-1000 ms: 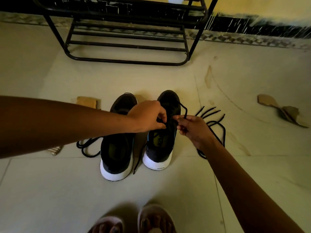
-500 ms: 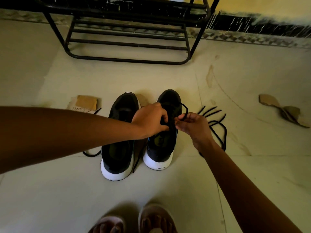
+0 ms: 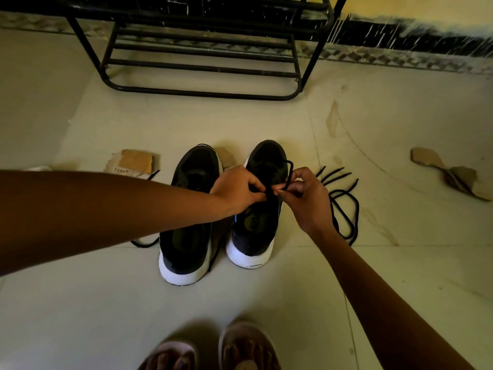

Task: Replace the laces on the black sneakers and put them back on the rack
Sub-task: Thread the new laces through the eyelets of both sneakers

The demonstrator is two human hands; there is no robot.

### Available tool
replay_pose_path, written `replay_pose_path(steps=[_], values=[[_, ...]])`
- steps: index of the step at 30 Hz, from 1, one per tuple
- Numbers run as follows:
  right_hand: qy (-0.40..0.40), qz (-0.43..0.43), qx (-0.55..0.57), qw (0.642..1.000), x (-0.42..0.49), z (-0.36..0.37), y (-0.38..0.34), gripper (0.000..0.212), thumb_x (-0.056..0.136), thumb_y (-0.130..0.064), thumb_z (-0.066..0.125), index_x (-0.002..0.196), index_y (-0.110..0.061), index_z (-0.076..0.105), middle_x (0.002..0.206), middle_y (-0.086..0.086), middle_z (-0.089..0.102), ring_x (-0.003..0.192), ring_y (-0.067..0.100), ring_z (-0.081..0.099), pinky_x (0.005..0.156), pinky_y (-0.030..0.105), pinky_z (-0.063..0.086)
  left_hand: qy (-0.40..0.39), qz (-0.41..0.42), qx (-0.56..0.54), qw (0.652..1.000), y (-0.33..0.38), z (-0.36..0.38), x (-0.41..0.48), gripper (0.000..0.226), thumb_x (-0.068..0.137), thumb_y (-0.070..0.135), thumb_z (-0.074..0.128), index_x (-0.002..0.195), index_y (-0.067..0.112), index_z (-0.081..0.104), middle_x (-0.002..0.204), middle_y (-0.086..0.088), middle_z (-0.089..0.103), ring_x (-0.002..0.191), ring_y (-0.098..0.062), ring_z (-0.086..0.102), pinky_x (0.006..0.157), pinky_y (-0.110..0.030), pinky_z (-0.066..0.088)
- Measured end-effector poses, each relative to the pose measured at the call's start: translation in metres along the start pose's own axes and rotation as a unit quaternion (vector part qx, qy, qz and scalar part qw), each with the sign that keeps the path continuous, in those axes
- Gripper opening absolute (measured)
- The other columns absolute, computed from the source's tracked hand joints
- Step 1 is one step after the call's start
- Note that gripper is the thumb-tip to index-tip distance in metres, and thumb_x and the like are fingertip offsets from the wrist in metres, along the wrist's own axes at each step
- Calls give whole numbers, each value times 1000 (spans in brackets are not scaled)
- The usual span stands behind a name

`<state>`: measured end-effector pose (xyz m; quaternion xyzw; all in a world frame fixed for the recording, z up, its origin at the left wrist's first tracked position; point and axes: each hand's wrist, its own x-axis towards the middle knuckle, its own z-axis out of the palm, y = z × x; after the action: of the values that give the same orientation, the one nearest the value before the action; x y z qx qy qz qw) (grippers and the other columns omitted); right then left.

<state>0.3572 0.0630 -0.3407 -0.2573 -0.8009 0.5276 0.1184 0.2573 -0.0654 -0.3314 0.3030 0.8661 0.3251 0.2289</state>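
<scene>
Two black sneakers with white soles stand side by side on the floor, toes toward the rack: the left sneaker (image 3: 186, 236) and the right sneaker (image 3: 256, 231). Over the right sneaker's tongue, my left hand (image 3: 237, 189) and my right hand (image 3: 304, 198) meet and both pinch a black lace (image 3: 289, 172) that loops up from the shoe. Loose black laces (image 3: 344, 209) lie coiled on the floor right of the shoes. Another lace end (image 3: 144, 243) trails out left of the left sneaker. The black metal shoe rack (image 3: 202, 68) stands at the back.
A torn cardboard piece (image 3: 134, 162) lies left of the sneakers and crumpled brown paper (image 3: 450, 173) at the right. My sandalled feet (image 3: 213, 351) show at the bottom edge. The wall with a dark skirting (image 3: 416, 36) runs behind the rack.
Both hands have drawn closer together over the right sneaker. The right hand has lifted a loop of lace higher, and the view has shifted slightly down.
</scene>
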Motion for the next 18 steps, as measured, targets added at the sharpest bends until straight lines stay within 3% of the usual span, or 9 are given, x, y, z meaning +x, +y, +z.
replay_pose_path(steps=[5, 9, 13, 18], values=[[-1, -14, 10, 1000, -5, 1, 1, 20, 80, 0, 70, 79, -13, 55, 76, -3, 71, 75, -3, 66, 70, 9, 50, -13, -13, -17, 1000, -2, 1, 2, 23, 75, 26, 76, 97, 17, 74, 91, 5, 63, 91, -9, 59, 79, -21, 44], [3, 13, 77, 997, -6, 4, 5, 22, 79, 4, 69, 72, -16, 63, 76, -1, 69, 71, 1, 66, 70, 15, 52, -14, -15, -29, 999, -2, 2, 3, 24, 75, 26, 77, 96, 17, 75, 99, 2, 71, 94, -11, 64, 83, -23, 47], [16, 45, 115, 992, -5, 6, 8, 12, 78, 3, 71, 73, -7, 69, 77, 1, 68, 67, 6, 65, 65, 19, 52, -8, -16, -32, 999, -1, 2, 3, 23, 76, 24, 76, 97, 17, 75, 100, 2, 71, 95, -11, 63, 81, -20, 45], [7, 26, 77, 997, -2, 2, 9, 22, 75, 3, 74, 70, -16, 63, 64, -7, 66, 63, 12, 64, 64, 27, 56, -8, -13, -36, 999, -1, 2, 3, 23, 75, 23, 77, 97, 16, 75, 100, 1, 71, 95, -11, 63, 83, -21, 46]])
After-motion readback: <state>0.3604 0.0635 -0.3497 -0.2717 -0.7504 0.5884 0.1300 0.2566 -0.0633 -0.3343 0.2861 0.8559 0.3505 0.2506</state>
